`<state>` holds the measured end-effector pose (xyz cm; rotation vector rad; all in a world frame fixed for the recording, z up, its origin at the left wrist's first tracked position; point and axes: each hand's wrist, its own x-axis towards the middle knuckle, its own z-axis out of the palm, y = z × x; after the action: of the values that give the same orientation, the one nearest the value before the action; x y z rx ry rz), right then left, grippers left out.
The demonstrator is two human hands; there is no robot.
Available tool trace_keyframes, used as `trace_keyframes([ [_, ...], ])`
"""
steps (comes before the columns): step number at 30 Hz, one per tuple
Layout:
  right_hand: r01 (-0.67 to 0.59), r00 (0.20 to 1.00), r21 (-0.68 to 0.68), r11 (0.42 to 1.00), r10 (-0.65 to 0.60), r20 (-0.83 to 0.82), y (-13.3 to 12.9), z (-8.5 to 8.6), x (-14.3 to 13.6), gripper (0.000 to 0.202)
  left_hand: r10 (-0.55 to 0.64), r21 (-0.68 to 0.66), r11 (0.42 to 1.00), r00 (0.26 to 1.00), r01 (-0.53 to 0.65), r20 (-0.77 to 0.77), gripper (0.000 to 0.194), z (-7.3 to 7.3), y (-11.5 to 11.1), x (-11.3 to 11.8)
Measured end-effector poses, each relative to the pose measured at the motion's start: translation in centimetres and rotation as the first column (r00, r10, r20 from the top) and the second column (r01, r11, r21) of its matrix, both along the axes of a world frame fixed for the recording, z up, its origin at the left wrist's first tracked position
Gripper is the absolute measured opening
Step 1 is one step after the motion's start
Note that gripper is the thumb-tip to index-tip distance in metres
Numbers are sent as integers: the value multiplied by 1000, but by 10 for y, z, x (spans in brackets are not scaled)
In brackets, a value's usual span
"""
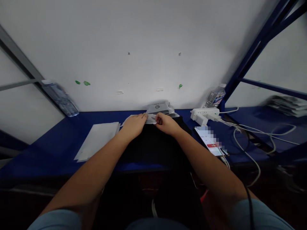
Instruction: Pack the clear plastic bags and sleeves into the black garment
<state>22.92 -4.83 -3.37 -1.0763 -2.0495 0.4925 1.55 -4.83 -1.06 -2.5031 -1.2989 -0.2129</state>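
Observation:
My left hand [134,125] lies with its fingers stretched out over a pale strip [150,118], which looks like thin plastic or cloth. My right hand [166,123] is closed in a pinch at the right end of that strip. Beneath and in front of both hands, black fabric [153,143] is spread on the blue table and reaches its front edge. Just behind the hands, against the wall, sits a grey plastic-looking package [158,107] with a round dark mark.
White sheets [99,140] lie on the blue table [52,137] at left. Plastic bottles [61,99] [215,96] lean at both sides. A white power strip [205,113], loose cables [254,129] and a lit phone [209,140] are on the right, with stacked packages [289,105] beyond.

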Motion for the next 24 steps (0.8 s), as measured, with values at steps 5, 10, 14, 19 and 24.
trace_keyframes([
  [5,-70,997,55,996,69,30,-4,5,1,13,-54,-2,999,998,54,11,48,-4,3,-7],
  [10,-57,998,85,995,57,11,-5,7,0,14,-132,7,991,990,132,56,48,-2,3,-8],
  [14,-95,995,94,991,96,-3,-5,5,0,16,-269,38,963,958,266,101,44,1,-2,-3],
  [19,-136,991,146,980,135,16,-4,3,0,16,-373,120,924,926,363,67,32,-5,-3,5],
  [24,-150,989,158,976,145,41,-5,4,2,12,-390,169,912,918,375,67,32,-11,0,9],
])
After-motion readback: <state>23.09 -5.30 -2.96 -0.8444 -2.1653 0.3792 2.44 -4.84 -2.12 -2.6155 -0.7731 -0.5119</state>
